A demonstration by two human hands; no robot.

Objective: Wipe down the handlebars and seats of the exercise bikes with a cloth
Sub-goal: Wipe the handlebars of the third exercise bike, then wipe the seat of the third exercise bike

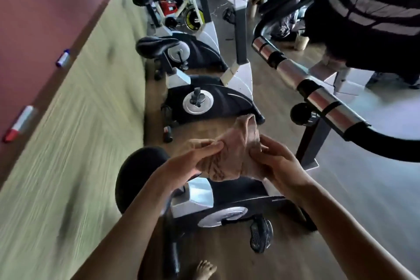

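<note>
Cloth, a crumpled pinkish-beige rag (236, 154), hangs in the air between both hands: the left hand (193, 161) pinches its left edge, the right hand (279, 161) grips its right side. Directly beneath stands the nearest black-and-silver exercise bike (227, 209) on the wooden floor (227, 257), its round black seat (136, 175) just left of the left forearm. A chrome-and-black handlebar (318, 93) slants across the upper right.

We are holding the cloth (234, 157) between our left hand (195, 161) and right hand (277, 161), above the nearest seat (136, 175); the handlebar (318, 95) is lying to the right.
</note>
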